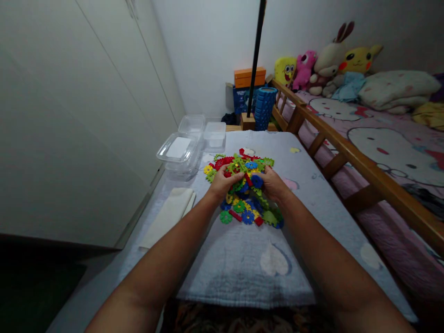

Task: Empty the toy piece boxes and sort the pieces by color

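Observation:
A heap of colourful plastic gear and snowflake-shaped building pieces lies on the cloth-covered table, in red, yellow, green and blue. My left hand is curled around a clump at the heap's left side, thumb over green and red pieces. From the opposite side my right hand grips the same clump, close to a blue round piece. Between the two hands the clump appears raised above the lower pieces. Most fingertips are hidden behind the pieces.
Clear plastic containers stand at the table's back left, with a folded white cloth in front of them. A black pole rises behind the table. Along the right runs a wooden bed rail; a white cabinet borders the left.

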`<state>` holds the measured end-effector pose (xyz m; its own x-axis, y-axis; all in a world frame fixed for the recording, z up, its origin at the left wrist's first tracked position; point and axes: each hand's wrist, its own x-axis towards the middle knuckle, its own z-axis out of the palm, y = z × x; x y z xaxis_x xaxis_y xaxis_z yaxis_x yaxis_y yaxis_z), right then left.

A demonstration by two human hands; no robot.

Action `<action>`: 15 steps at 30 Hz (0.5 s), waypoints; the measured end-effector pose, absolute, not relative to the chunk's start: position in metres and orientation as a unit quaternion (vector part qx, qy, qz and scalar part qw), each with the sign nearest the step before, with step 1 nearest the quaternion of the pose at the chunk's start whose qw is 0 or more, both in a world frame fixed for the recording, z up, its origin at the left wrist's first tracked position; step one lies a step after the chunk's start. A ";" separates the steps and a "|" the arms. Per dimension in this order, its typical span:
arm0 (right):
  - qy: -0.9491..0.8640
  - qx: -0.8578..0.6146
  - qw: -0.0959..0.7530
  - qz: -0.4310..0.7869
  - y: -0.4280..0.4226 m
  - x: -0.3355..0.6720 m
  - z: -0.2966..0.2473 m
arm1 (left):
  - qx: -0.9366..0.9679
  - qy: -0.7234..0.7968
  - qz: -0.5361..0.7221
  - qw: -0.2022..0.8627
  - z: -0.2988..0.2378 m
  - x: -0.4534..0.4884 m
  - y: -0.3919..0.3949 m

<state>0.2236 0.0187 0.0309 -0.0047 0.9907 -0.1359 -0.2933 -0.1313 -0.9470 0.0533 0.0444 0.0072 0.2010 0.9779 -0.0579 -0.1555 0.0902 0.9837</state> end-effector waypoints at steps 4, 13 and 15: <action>-0.426 -0.510 0.529 0.528 0.040 0.241 0.031 | 0.483 0.509 0.454 0.550 0.015 0.047 0.066; -0.562 -0.594 0.396 0.418 0.067 0.289 0.034 | 0.635 0.625 0.327 0.315 0.020 0.014 0.090; -0.562 -0.632 0.380 0.375 0.078 0.301 0.028 | 0.666 0.649 0.279 0.240 0.016 0.007 0.096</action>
<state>0.3011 0.0778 0.0279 0.0866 0.9951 -0.0468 0.4245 -0.0793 -0.9020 0.0071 0.0960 0.0162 0.0016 0.9983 0.0585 0.7304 -0.0411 0.6817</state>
